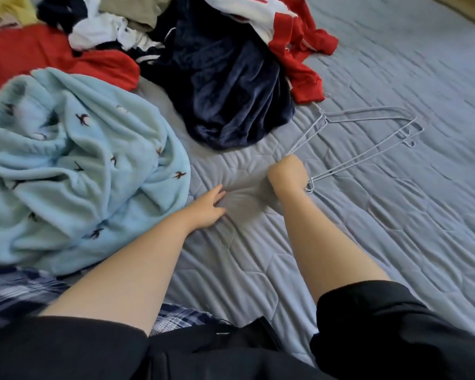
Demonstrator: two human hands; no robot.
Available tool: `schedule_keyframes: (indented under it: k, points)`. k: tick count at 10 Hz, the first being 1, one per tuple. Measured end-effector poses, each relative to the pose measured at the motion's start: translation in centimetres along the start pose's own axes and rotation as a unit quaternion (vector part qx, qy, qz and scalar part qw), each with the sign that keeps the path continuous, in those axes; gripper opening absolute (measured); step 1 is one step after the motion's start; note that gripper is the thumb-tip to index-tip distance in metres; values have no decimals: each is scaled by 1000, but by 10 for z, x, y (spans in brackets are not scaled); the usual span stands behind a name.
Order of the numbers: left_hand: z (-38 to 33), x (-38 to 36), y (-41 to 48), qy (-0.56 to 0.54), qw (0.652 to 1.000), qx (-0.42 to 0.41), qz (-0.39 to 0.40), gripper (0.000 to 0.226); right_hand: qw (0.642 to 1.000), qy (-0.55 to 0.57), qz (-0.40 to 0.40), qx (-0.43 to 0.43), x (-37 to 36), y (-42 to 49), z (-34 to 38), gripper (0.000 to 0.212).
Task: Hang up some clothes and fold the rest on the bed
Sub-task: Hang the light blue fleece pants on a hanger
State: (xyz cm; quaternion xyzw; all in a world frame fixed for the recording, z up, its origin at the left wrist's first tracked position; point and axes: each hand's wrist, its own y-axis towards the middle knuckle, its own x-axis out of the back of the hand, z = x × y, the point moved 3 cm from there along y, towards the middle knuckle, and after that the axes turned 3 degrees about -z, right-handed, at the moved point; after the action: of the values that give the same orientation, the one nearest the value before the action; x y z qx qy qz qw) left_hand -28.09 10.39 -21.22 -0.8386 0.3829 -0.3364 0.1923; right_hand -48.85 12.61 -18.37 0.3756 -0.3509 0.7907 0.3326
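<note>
While left hand [207, 208] lies released on bed [395, 215], right hand [287, 174] grips hangers [362, 152], perhaps two.

A: Where are the wire hangers [364, 152]?
B: On the bed [395, 242], right of centre, their near end in the right grip [287, 174].
A: And left?
B: The fleece garment [74, 165], near; the left grip [209, 208] lies between it and the hangers. The clothes heap [107, 37] lies behind, the plush garment [231, 91] at its front
</note>
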Motion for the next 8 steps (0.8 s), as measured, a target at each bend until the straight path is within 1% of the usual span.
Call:
schedule_keyframes:
  k: [1, 2, 3, 4, 5, 6, 7, 8]
  points:
    - [8, 16, -10, -57, 998, -2, -13, 65, 988, 142, 51, -18, -21, -25, 19, 31]
    - [19, 29, -27, -95, 995, -23, -24, 59, 942, 296, 136, -73, -40, -46, 44, 30]
    - [39, 50, -44, -208, 977, -23, -48, 40, 903, 359, 228, -66, -50, -62, 67, 17]
    - [47, 87, -58, -395, 915, 31, -79, 22, 896, 364, 248, -61, -52, -79, 89, 21]
    - [50, 123, -67, -489, 860, 15, -145, 23, 855, 454, 220, -116, -51, -90, 102, 16]
    - [52, 141, -72, -468, 855, 8, -223, 23, 861, 465, 200, -48, -49, -104, 122, 23]
    - [51, 157, -78, -526, 809, -23, -262, 22, 885, 411, 208, 58, -46, -122, 146, 20]
    - [53, 179, -88, -663, 707, -87, -228, 19, 903, 333, 243, 123, -44, -146, 175, 14]
